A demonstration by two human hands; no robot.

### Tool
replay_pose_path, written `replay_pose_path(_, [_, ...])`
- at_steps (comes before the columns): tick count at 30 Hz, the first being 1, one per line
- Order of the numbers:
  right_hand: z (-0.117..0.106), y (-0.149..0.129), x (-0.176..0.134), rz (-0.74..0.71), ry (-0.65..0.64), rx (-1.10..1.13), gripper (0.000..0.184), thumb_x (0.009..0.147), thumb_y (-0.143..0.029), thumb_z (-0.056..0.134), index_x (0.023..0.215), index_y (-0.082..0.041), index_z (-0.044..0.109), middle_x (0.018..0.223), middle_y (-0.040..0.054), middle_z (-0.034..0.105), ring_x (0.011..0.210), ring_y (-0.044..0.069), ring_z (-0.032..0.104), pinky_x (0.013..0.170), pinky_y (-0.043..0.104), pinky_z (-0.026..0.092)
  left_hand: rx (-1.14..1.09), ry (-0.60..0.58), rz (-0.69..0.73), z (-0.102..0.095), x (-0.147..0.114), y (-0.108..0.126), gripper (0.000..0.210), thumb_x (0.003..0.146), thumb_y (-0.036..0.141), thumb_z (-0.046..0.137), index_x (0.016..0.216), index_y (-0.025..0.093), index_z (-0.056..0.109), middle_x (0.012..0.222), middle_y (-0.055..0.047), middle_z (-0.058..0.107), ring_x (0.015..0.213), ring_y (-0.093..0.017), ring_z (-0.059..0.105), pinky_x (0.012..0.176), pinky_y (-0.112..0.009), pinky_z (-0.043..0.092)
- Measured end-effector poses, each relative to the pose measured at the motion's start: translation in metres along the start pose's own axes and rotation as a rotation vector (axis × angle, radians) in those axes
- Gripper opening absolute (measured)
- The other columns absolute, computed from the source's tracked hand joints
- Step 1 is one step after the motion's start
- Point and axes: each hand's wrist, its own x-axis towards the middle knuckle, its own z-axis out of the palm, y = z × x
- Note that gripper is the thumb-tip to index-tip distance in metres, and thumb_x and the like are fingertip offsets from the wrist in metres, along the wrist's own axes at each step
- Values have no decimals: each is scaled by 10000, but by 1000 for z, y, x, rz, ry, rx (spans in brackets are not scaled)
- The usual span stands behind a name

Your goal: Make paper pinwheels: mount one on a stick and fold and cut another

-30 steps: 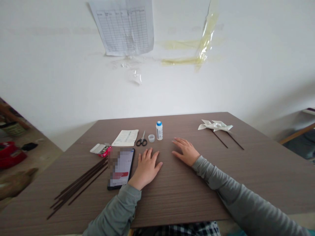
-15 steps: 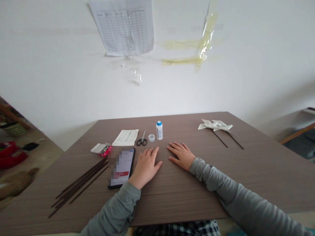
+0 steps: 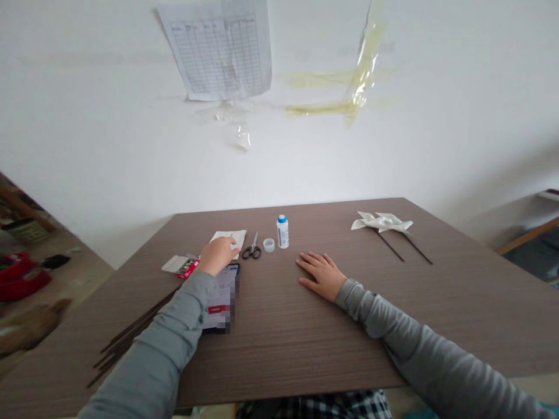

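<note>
Head view: left hand [image 3: 217,255] is over white paper [image 3: 237,236], fingers curled; can't tell if gripping it. Right hand [image 3: 322,276] lies open, palm down on table [image 3: 279,343], fingers spread. Just right of left hand: scissors [image 3: 253,245], then clear cup [image 3: 268,246]. Blue-capped bottle [image 3: 283,234] beyond, between hands. Phone [image 3: 218,317] nearer than left hand, open box [image 3: 187,267] left of it. Pinwheels [image 3: 384,223] beyond right hand, rightward.

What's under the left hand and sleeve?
White paper shows beyond the left hand; its near left part is covered. The sleeve hides the left side of the phone and part of the dark sticks; the rest of both shows.
</note>
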Motion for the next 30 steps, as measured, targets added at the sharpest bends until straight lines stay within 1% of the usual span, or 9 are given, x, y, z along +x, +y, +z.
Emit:
replay_pose_path(4, [-2, 0, -1, -9, 5, 0, 717, 1262, -617, 725, 1942, -393, 682, 2083, 116, 548, 1952, 468, 486, 1596, 815, 359, 1, -30, -32, 10, 6, -6, 328, 1137, 325, 828, 1388, 241, 1022, 1528, -168, 983, 1464, -365, 930, 1108, -333, 681])
replay_pose_path(7, [-3, -1, -1, 5, 3, 0, 727, 1256, -621, 740, 1940, -383, 686, 2076, 126, 558, 1952, 466, 487, 1600, 799, 360, -1, -44, -49, 16, 7, -8, 290, 1104, 350, 890, 1337, 254, 1033, 1491, -165, 995, 1444, -363, 935, 1060, -318, 677])
replay_pose_path(12, [-4, -3, -1, 11, -9, -9, 732, 1259, -624, 730, 1948, -380, 677, 2082, 130, 548, 1956, 472, 475, 1599, 811, 353, -10, -61, -63, 19, 13, -13, 289, 1066, 355, 932, 1308, 246, 1048, 1474, -187, 996, 1421, -380, 943, 1030, -324, 686])
replay_pose_path(15, [-4, -3, -1, 7, -11, -8, 732, 1261, -619, 721, 1949, -374, 675, 2081, 138, 547, 1954, 483, 473, 1591, 839, 349, -20, -71, -59, 18, 15, -15, 263, 1072, 342, 901, 1261, 249, 1059, 1445, -189, 1002, 1409, -377, 947, 1041, -328, 690])
replay_pose_path(18, [-4, -4, -1, 9, -12, -9, 732, 1262, -626, 712, 1951, -382, 672, 2085, 130, 543, 1956, 480, 472, 1596, 831, 347, -36, -79, -53, 18, 15, -17, 252, 1085, 300, 847, 1198, 246, 1066, 1385, -185, 1015, 1377, -364, 959, 1051, -325, 689])
replay_pose_path(22, [-3, -4, 0, 13, -20, -19, 741, 1268, -622, 692, 1963, -367, 656, 2095, 132, 525, 1964, 470, 461, 1603, 825, 332, -55, -73, -56, 16, 12, -16, 254, 1059, 237, 835, 1151, 257, 1071, 1333, -169, 1025, 1345, -358, 971, 1050, -313, 688])
replay_pose_path(27, [-3, -3, 0, 4, -9, -16, 728, 1262, -614, 702, 1949, -377, 672, 2084, 129, 546, 1956, 468, 474, 1594, 828, 351, -77, -37, -77, 12, 7, -14, 288, 1069, 212, 798, 1148, 249, 1072, 1343, -170, 1023, 1340, -365, 974, 1042, -324, 697])
replay_pose_path(30, [-2, -3, -1, 4, -5, -11, 724, 1257, -609, 710, 1943, -380, 681, 2080, 123, 553, 1952, 471, 482, 1596, 821, 355, -91, 1, -94, 8, 3, -13, 301, 1079, 216, 778, 1142, 248, 1071, 1312, -168, 1027, 1322, -380, 976, 1043, -347, 704])
